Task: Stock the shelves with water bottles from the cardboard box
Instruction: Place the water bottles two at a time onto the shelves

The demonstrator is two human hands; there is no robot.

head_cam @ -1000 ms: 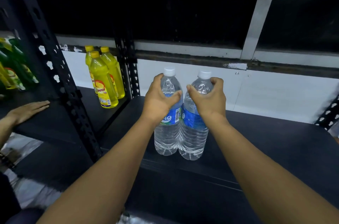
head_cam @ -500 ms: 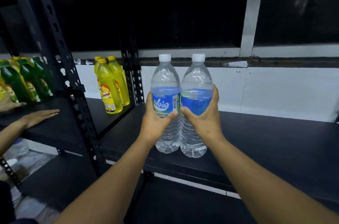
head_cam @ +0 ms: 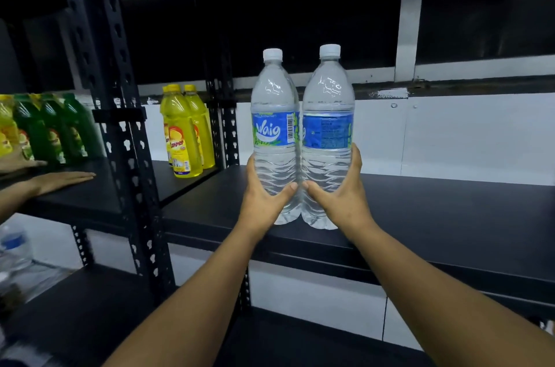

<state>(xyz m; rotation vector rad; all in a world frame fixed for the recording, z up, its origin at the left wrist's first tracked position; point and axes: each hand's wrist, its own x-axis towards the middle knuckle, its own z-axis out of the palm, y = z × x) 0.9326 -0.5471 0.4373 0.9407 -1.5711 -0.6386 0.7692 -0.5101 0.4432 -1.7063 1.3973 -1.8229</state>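
In the middle of the frame we see two clear water bottles standing upright side by side, touching along their bodies, their bases at the front part of a black shelf [head_cam: 435, 216]. The left water bottle [head_cam: 274, 138] has a white cap and a blue label reading "Waig" beside a barcode; the right water bottle [head_cam: 327, 132] has the same cap, its label turned to small print we cannot read. Both have ribbed lower halves. Our left hand [head_cam: 264, 201] wraps the left bottle low down, thumb across its front, and our right hand [head_cam: 339, 195] grips the right bottle likewise; the fingers behind each are hidden. To the left, yellow detergent bottles [head_cam: 183, 132] stand past a black upright. At the left edge, blurred green bottles [head_cam: 54, 129] and another person's flat hand [head_cam: 63, 180] are partly cut off.
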